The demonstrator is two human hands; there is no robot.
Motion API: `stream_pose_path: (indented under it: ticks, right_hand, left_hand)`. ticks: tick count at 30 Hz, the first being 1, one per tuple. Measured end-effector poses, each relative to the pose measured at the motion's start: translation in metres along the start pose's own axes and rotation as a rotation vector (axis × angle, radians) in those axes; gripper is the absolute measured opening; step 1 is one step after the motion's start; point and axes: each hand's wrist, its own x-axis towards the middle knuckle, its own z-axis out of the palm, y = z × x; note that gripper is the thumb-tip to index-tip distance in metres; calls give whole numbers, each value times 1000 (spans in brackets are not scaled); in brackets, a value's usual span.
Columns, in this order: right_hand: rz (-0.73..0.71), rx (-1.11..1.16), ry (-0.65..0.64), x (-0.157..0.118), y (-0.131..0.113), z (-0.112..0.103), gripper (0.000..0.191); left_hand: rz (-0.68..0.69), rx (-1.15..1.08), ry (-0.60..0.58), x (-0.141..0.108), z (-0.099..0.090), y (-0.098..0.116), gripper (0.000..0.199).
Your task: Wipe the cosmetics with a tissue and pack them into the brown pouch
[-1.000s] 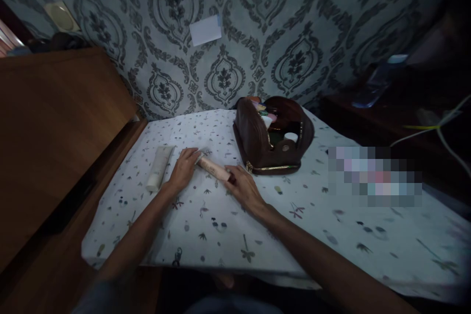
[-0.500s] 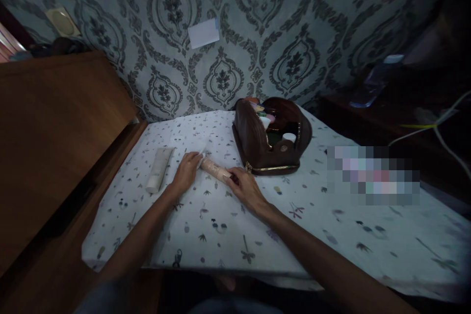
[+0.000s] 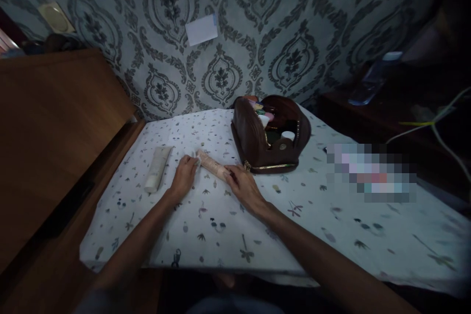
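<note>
A pinkish-beige tube (image 3: 212, 165) lies slanted over the patterned white tablecloth (image 3: 221, 245). Its lower right end is gripped by my right hand (image 3: 243, 185). My left hand (image 3: 185, 175) is closed at the upper left end, pinching something small and whitish, perhaps a wipe or tissue, against the tube. To the left of that hand, a whitish tube (image 3: 158, 169) rests by itself with its cap toward me. Behind my right hand stands an open brown bag (image 3: 253, 140) holding several small items, among them a white-lidded container (image 3: 287, 136).
A wooden cabinet (image 3: 62, 142) borders the table on the left. At the right are a blurred-out object (image 3: 371, 174), a dark side surface with a clear bottle (image 3: 373, 81), and a pale cable (image 3: 447, 147). A patterned wall rises behind.
The whitish material at my left hand looks smaller and more bunched. My left hand has shifted slightly, and more of the tube's upper left end shows. The view has moved a little.
</note>
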Motion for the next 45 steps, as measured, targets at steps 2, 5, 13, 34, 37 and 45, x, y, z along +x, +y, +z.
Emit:
stream_pose_path:
  ticks: [2,5,13,34,37,45]
  right_hand:
    - [3,21,-8,1,-2,-1,33]
    - [26,63,-4,2,-3,0,34]
    - [386,623,-106,10,7,6,53]
    - [141,754,-4,0,-28,-12,47]
    - [217,1024,-103,3,-30,-20,59]
    - [209,1067,-176,-3,-35,-24,55]
  left_hand:
    - [3,-36,-14,-6,2,15,21]
    - [-8,-191,-33,-14,6,40,19]
    - [-391,-905,52,-27,14,75,20]
    - [-511,-1113,-123,-16,-30,77,47]
    - [-430,-1049,-350,-17,-41,75,50]
    - [-553,-755,-98,-14,-33,73,68]
